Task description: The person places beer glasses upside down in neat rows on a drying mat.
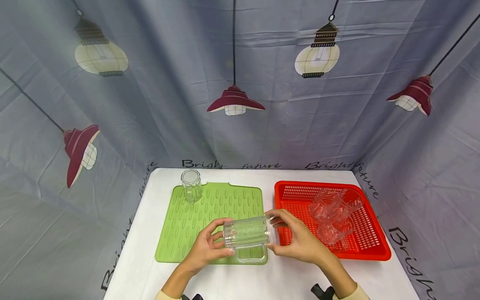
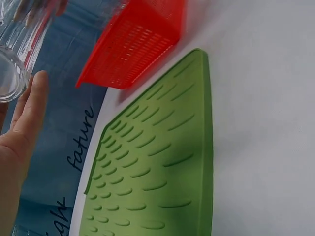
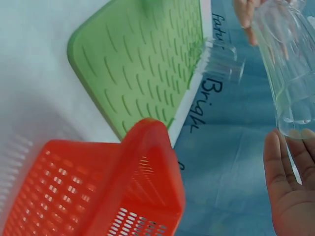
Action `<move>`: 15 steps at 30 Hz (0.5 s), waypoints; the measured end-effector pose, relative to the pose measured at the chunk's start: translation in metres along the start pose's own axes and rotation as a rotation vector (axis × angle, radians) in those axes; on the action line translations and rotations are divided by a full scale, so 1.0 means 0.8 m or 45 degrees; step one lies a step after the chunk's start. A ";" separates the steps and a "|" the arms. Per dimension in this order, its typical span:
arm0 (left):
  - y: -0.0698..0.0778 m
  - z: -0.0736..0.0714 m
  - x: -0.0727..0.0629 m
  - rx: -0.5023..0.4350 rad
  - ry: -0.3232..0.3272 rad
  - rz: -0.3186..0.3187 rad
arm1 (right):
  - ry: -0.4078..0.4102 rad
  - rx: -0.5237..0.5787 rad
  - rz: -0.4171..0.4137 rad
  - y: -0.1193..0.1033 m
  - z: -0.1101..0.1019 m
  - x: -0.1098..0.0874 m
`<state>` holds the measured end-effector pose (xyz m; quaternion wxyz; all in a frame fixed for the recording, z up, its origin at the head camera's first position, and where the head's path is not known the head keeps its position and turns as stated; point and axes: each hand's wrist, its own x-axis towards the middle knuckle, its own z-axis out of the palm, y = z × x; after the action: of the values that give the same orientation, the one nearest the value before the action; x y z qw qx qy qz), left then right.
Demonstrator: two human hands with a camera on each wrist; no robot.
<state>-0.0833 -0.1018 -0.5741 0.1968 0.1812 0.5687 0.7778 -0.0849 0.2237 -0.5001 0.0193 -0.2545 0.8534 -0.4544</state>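
Note:
A clear ribbed glass mug (image 1: 245,233) is held sideways above the front right part of a green drying mat (image 1: 180,246), its handle turned toward me. My left hand (image 1: 206,248) grips the left end between thumb and fingers. At the other end, my right hand (image 1: 300,239) holds the mug with its thumb below and fingers above. Only part of the mug (image 2: 12,59) and left hand (image 2: 24,128) enters the left wrist view. In the right wrist view, the right fingers (image 3: 275,162) touch the end of the mug.
Another glass mug (image 1: 191,186) stands upright on the mat's far left corner. To the right, a red perforated basket (image 1: 296,191) contains several clear glass mugs (image 1: 330,231). Both mat and basket rest on a white table (image 1: 135,266), with a grey curtain (image 1: 180,112) behind.

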 end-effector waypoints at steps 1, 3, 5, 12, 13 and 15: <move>0.002 0.000 0.000 -0.005 0.009 0.013 | 0.003 0.004 0.010 0.001 0.001 -0.001; 0.003 -0.001 0.000 -0.009 0.020 0.055 | 0.008 0.001 0.025 0.004 0.006 -0.003; 0.005 -0.002 0.001 -0.015 0.027 0.094 | 0.011 0.005 0.041 0.006 0.010 -0.004; 0.010 -0.001 0.006 -0.044 0.053 0.173 | 0.031 -0.014 0.034 0.014 0.031 -0.009; 0.011 0.000 0.007 -0.047 0.061 0.178 | 0.026 -0.010 0.028 0.015 0.035 -0.010; 0.013 0.003 0.008 -0.050 0.078 0.173 | 0.015 -0.010 0.033 0.018 0.044 -0.011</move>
<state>-0.0887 -0.0991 -0.5634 0.1297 0.1913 0.5455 0.8056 -0.0739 0.2074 -0.5334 0.0193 -0.2409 0.8585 -0.4522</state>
